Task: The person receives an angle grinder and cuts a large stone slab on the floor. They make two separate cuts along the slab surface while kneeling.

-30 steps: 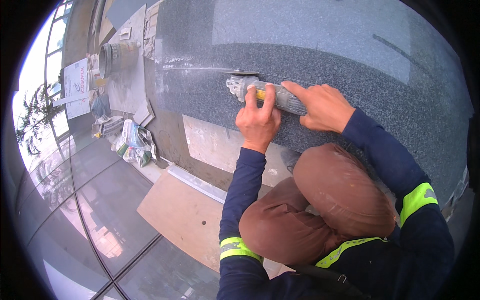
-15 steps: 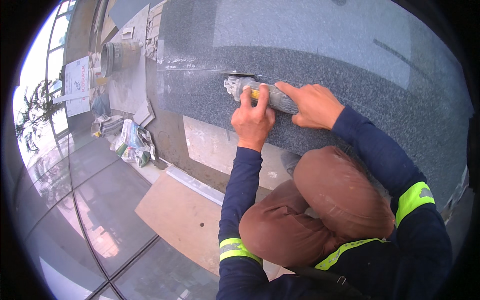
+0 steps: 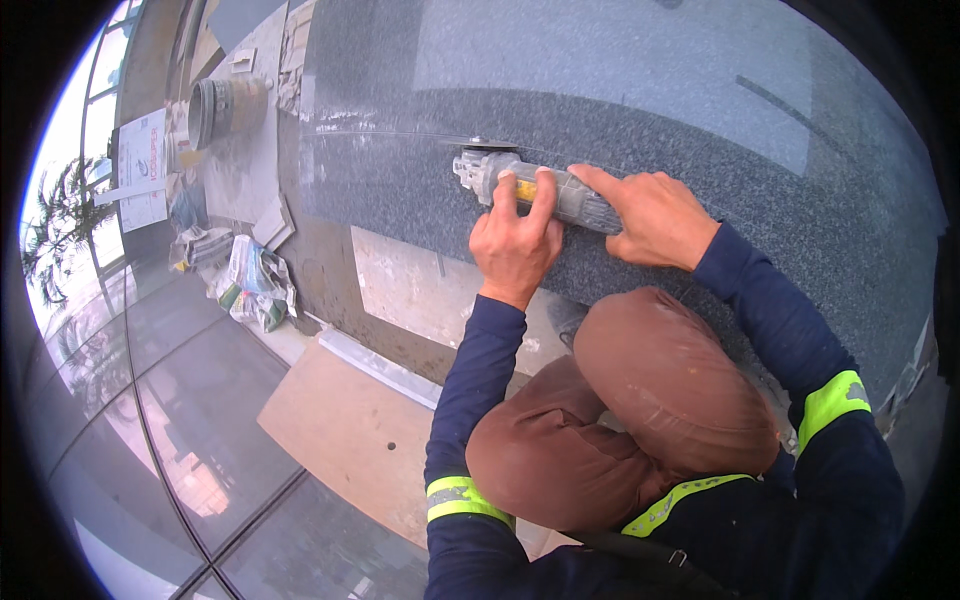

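Observation:
A dusty grey angle grinder (image 3: 572, 205) with a yellow label lies along the dark speckled stone slab (image 3: 420, 190). Its disc (image 3: 487, 145) stands edge-on at a thin straight line cut across the stone. My left hand (image 3: 515, 240) grips the front of the body, two fingers over the top beside the label. Around the rear end is my right hand (image 3: 660, 215), its index finger stretched along the casing. The undersides of both hands are hidden. Where the disc meets the slab, the depth of the cut cannot be made out.
A dusty bucket (image 3: 228, 110) lies at the far left near a white printed board (image 3: 142, 170). Crumpled bags (image 3: 258, 280) sit below it. A tan board (image 3: 345, 430) and a pale metal strip (image 3: 380, 368) lie left of my knees, beside glossy dark tiles (image 3: 220, 400).
The grinder and both hands have shifted slightly right along the cut line. More of the disc shows above the stone. The whole view has moved a little as well.

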`<action>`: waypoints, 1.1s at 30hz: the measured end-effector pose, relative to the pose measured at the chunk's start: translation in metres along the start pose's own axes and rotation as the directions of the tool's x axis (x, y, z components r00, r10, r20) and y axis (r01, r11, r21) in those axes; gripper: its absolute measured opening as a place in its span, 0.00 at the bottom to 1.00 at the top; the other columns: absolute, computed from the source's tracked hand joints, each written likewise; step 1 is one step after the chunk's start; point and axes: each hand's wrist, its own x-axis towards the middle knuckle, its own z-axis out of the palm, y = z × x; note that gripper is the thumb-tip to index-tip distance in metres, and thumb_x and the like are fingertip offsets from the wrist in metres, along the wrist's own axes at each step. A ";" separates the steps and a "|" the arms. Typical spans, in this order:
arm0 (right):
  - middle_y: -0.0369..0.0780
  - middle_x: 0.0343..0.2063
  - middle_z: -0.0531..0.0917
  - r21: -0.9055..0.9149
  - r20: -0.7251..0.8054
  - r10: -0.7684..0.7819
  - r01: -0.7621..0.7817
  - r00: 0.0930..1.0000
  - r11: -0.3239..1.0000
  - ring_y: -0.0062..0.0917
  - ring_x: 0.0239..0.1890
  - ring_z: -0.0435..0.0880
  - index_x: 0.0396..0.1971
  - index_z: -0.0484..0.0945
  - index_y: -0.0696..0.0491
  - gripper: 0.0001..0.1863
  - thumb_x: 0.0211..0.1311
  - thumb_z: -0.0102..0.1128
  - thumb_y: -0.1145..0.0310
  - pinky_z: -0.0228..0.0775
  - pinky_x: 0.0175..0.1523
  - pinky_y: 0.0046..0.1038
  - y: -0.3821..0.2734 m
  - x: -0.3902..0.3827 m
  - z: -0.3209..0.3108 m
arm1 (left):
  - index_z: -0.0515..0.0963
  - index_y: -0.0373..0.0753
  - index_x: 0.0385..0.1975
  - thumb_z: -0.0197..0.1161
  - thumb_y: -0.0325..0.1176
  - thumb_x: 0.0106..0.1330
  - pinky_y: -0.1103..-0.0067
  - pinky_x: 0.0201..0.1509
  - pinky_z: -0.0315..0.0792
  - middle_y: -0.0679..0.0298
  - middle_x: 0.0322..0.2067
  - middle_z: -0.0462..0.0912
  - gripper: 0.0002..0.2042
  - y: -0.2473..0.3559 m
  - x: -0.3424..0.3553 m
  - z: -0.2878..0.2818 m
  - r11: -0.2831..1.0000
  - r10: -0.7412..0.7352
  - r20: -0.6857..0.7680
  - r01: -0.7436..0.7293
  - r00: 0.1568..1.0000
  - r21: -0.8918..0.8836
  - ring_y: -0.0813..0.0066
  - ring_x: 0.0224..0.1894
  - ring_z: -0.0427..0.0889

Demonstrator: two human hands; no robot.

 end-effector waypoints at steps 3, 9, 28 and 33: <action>0.56 0.32 0.90 0.017 -0.013 -0.017 0.017 1.000 1.000 0.56 0.39 0.91 0.75 0.70 0.52 0.47 0.47 0.68 0.73 0.85 0.48 0.51 -0.002 0.001 -0.004 | 0.85 0.58 0.59 0.79 0.37 0.44 0.71 0.30 0.82 0.55 0.55 0.83 0.34 0.000 0.001 0.001 1.000 -0.012 0.009 0.012 1.000 -0.014 0.64 0.28 0.89; 0.54 0.33 0.90 0.043 -0.008 -0.024 0.024 1.000 0.999 0.54 0.40 0.91 0.74 0.70 0.51 0.45 0.48 0.67 0.73 0.85 0.47 0.51 -0.006 0.016 0.007 | 0.84 0.59 0.60 0.80 0.36 0.42 0.69 0.32 0.84 0.55 0.57 0.82 0.36 -0.014 -0.002 0.005 0.998 -0.055 0.048 0.055 0.997 0.004 0.60 0.29 0.90; 0.55 0.33 0.90 0.047 0.009 -0.002 0.002 1.000 0.999 0.53 0.39 0.92 0.73 0.70 0.54 0.44 0.48 0.67 0.74 0.86 0.44 0.50 -0.004 0.003 0.000 | 0.83 0.56 0.60 0.80 0.36 0.45 0.70 0.30 0.84 0.54 0.56 0.82 0.34 -0.004 -0.002 0.001 1.000 -0.023 0.048 0.023 0.999 -0.014 0.61 0.29 0.90; 0.56 0.32 0.90 0.047 0.004 0.003 -0.003 1.000 0.999 0.54 0.39 0.92 0.73 0.71 0.53 0.45 0.47 0.67 0.74 0.86 0.45 0.51 -0.005 -0.001 -0.001 | 0.84 0.56 0.59 0.82 0.36 0.45 0.70 0.30 0.85 0.55 0.55 0.82 0.34 -0.001 0.000 -0.001 1.000 -0.021 0.048 0.022 0.999 -0.013 0.61 0.31 0.91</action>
